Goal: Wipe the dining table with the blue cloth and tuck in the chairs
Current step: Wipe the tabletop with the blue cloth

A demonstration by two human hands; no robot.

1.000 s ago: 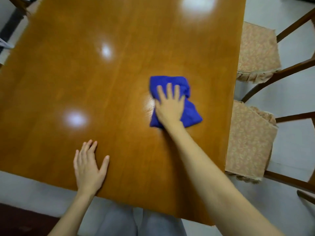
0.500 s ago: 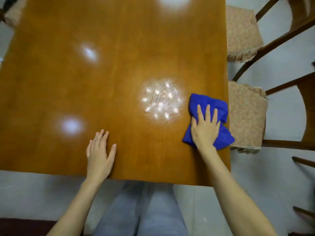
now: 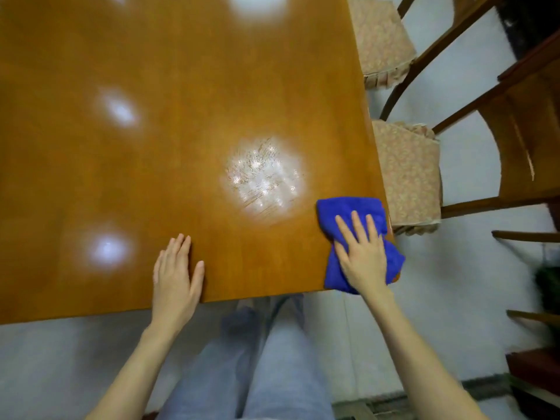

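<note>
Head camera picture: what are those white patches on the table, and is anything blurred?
Head view: the white patches are glare on the glossy table; the largest, beside the blue cloth, shows fine streaks. Head view again: the lower right edge is blurred, and the wide lens bends the chairs.

Crumpled blue cloth at glossy dining table's near-right corner; cushioned chairs beside.

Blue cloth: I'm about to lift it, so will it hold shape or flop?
Probably floppy: the blue cloth is bunched in soft folds under the right hand. Likely slides easily on the glossy dining table; it overhangs the corner, so may slip off.
</note>
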